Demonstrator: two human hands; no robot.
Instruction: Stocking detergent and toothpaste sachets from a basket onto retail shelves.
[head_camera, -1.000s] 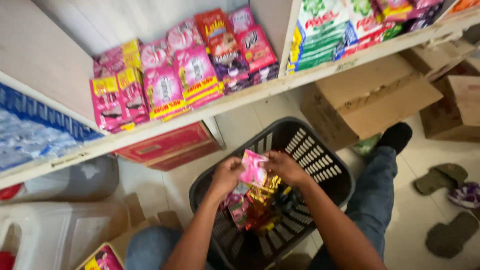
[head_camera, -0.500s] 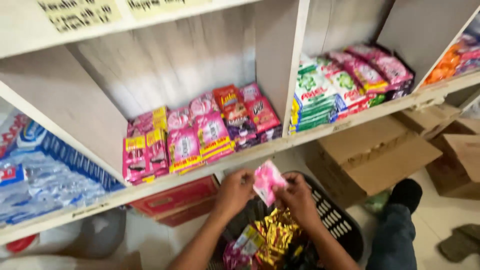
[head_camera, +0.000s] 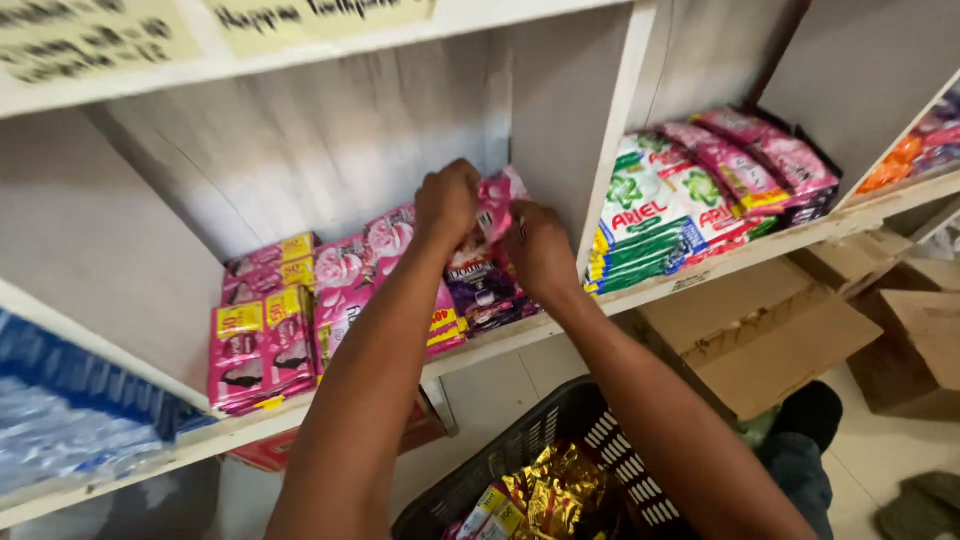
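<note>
Pink glossy sachet (head_camera: 497, 195) between both hands (head_camera: 490, 225)

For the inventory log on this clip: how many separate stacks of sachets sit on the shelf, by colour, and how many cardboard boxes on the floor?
Pink sachet stacks: 3 (two left of the hands, one in the right bay)
Purple sachet stack: 1
Green sachet stack: 1
Cardboard boxes: 2
Total: 7
Both hands, left hand and right hand, hold a pink sachet.
</note>
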